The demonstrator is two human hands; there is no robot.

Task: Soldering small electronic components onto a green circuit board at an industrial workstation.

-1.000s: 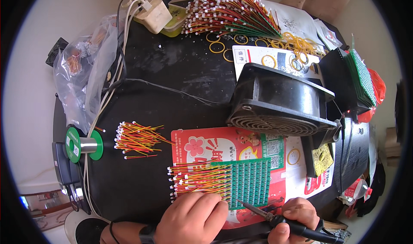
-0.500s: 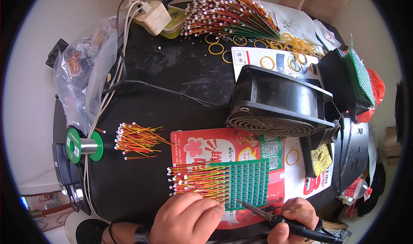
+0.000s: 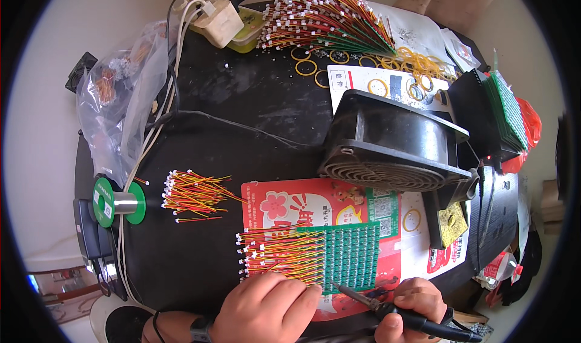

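My right hand (image 3: pixel 414 310) grips a soldering iron (image 3: pixel 387 310) with a black handle. Its metal tip reaches the lower left part of a green circuit board panel (image 3: pixel 351 258). Along the panel's left side, a row of red-and-yellow wires (image 3: pixel 281 255) with white connectors runs out to the left. My left hand (image 3: pixel 266 310) lies over the lowest wires, thumb and fingers drawn together at the panel's lower left corner; what they pinch is hidden beneath them. The panel rests on a red printed sheet (image 3: pixel 257 201).
Left of the sheet lies a loose pile of wires (image 3: pixel 190 194), then a green solder spool (image 3: pixel 103 202). A black fan (image 3: pixel 393 140) stands beyond the panel, beside a yellow sponge (image 3: pixel 454 225). Farther back are a large wire bundle (image 3: pixel 327 19), rubber bands (image 3: pixel 305 68) and a power adapter (image 3: pixel 218 25).
My left hand has shifted slightly right along the panel's edge. The iron's tip has slid a little to the left over the board.
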